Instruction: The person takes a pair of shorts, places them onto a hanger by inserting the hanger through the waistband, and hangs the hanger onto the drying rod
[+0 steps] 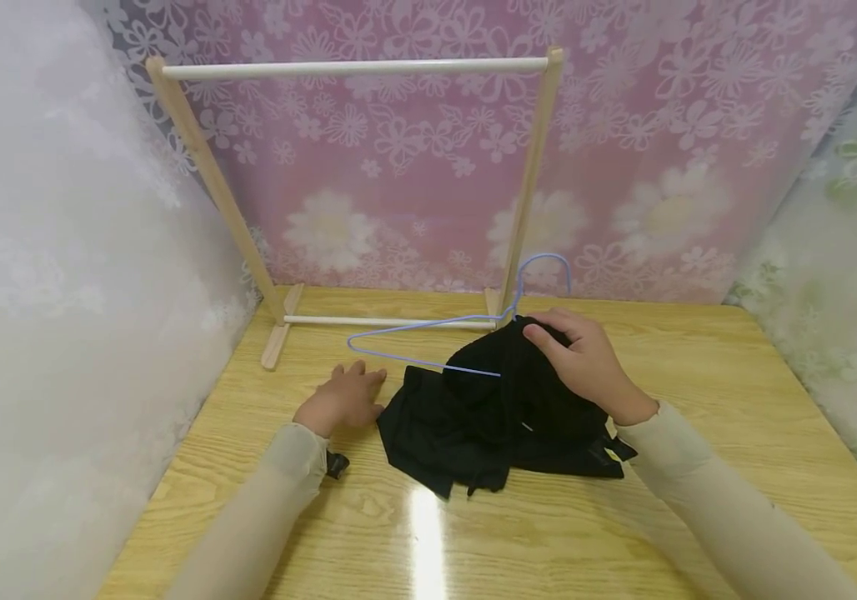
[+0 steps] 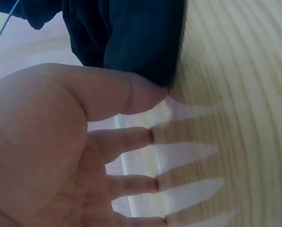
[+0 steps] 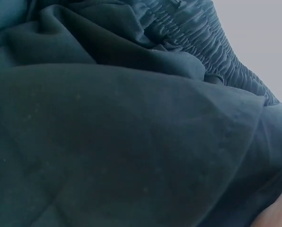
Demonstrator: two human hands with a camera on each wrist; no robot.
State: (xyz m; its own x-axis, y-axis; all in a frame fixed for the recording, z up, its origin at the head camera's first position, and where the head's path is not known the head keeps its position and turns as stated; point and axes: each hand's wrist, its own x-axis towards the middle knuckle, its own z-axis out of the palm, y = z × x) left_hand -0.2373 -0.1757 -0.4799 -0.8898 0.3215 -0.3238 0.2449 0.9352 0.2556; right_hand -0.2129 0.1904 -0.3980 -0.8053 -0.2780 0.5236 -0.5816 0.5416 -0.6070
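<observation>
Pink floral backdrop [image 1: 406, 125], wood table [image 1: 736, 400]; head view: your R hand [image 1: 582, 358] pinches black elastic-waist garment [image 1: 443, 433] on table, blue hanger [image 1: 413, 326] approx. half in, one arm bare, hook off rack's top rail [image 1: 357, 69]. L-wrist view: your L hand [image 2: 46, 137] spread, holding nothing. R-wrist view: mostly waistband [image 3: 198, 35], grip cut off.

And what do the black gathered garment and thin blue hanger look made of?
Black gathered garment: probably soft, matte fabric; it drapes in folds, one edge puckered. Thin blue hanger: perhaps smooth, plastic-coated wire, from its slender, evenly coloured rod.
</observation>
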